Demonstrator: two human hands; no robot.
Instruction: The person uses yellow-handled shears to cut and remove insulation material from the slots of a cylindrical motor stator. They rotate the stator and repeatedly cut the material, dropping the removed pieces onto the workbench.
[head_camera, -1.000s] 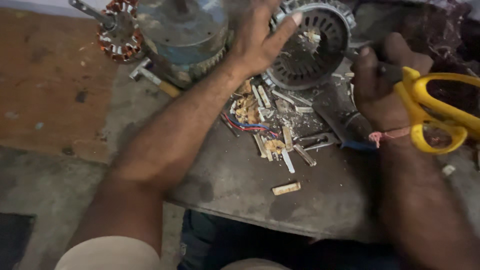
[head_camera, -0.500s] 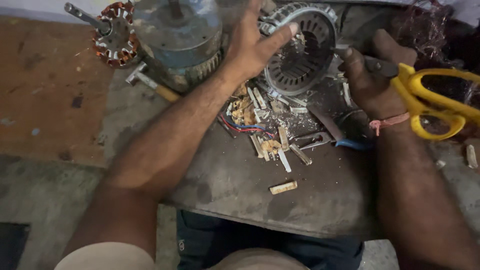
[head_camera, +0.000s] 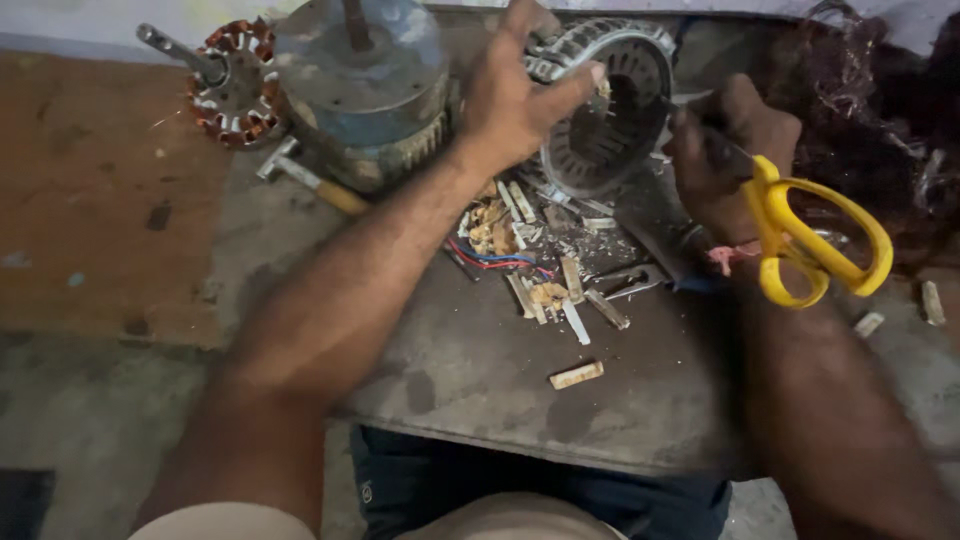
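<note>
My left hand (head_camera: 515, 95) grips the rim of a round grey slotted motor stator (head_camera: 615, 105) that stands tilted at the far side of a dark metal work plate (head_camera: 480, 380). My right hand (head_camera: 730, 150) is closed around yellow-handled scissors (head_camera: 805, 240), whose handles hang down over my wrist while the blade end points toward the stator. A pink thread is tied on my right wrist. Below the stator lies a litter of small wooden wedges and paper scraps (head_camera: 545, 285) with red and blue wires.
A blue-grey motor body (head_camera: 365, 90) stands at the far left of the plate, beside a copper-wound rotor on a shaft (head_camera: 230, 80) and a wooden-handled hammer (head_camera: 310, 180). A tangle of dark copper wire (head_camera: 870, 110) fills the right. One loose wedge (head_camera: 577, 375) lies nearer me.
My left hand has closed from spread fingers onto the stator's rim. My right hand with the scissors has risen toward the stator. The view has shifted slightly.
</note>
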